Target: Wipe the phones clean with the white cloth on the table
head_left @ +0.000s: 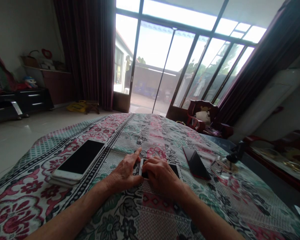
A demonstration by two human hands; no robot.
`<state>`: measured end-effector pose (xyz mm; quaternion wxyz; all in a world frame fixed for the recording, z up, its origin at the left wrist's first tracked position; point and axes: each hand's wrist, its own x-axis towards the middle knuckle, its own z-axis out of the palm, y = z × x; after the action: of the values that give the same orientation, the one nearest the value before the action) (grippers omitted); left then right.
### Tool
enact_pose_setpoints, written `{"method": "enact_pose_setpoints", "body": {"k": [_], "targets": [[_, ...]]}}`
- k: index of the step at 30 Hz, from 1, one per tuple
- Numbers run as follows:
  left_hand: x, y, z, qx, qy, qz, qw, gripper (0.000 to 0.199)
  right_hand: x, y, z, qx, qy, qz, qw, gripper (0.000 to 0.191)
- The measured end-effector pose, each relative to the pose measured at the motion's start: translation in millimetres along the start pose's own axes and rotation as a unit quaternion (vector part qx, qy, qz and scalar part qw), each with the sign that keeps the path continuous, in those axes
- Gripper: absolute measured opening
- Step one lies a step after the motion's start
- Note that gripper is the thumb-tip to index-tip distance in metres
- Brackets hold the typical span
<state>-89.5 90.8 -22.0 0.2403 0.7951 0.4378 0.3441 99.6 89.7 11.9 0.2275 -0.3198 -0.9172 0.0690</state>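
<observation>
A white-framed smartphone point(175, 170) with a dark screen lies sideways on the patterned tablecloth point(130, 140) in front of me. My right hand point(160, 171) covers its middle, with bent fingers closed on it near the left end. Part of the screen is hidden beneath that hand. My left hand point(126, 170) rests flat by the phone's left end, thumb and forefinger spread apart, the thumb tip at its near corner. To the left sits a larger white smartphone point(80, 160), screen up, on top of another pale flat device point(62, 181). A dark phone with a red edge point(196, 162) lies to the right.
Right of the dark phone stands a clear glass dish point(221, 168) with a black object point(236, 151) by it. Beyond the table are a wooden armchair point(202, 115) holding a bag, glass doors point(162, 73), and a yellow bag point(76, 106) on the floor.
</observation>
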Motion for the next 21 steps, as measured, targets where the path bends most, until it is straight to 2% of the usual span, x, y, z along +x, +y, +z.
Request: {"method": "enact_pose_setpoints", "body": {"k": [10, 17, 21], "targets": [[0, 1, -0.3, 0.001, 0.000, 0.016, 1.000, 0.092, 11, 14, 9, -0.020, 0.036, 0.043, 0.998, 0.022], [0, -4, 2.3, 0.000, 0.005, 0.014, 1.000, 0.091, -3, -4, 5, 0.003, 0.010, 0.012, 1.000, 0.024], [-1, -3, 0.1, 0.002, -0.007, 0.025, 1.000, 0.090, 0, -1, 7, 0.000, 0.017, 0.020, 1.000, 0.024]]}}
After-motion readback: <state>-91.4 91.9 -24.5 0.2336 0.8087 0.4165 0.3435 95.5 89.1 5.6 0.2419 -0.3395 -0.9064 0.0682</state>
